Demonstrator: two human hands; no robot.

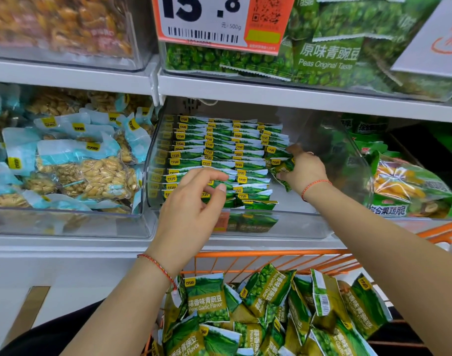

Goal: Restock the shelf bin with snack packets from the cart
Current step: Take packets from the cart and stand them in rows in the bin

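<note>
the clear shelf bin [348, 155] is partly full of green pea packets [219, 155] lying in neat rows. many more wait in the orange cart [271, 255] below. the right hand [303, 170] squeezes a small bunch of packets [284, 169] at the right end of the rows. the left hand [191, 199] hangs over the front rows with loose fingers, holding nothing. the packets look light, puffy and slippery, so pinching the flat crimped edges should work best.

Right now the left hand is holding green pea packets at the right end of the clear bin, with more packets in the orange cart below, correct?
Not quite: the head view shows the right hand holding the green pea packets at the right end of the clear bin. The left hand hovers mid-bin. Packets do fill the orange cart.
</note>
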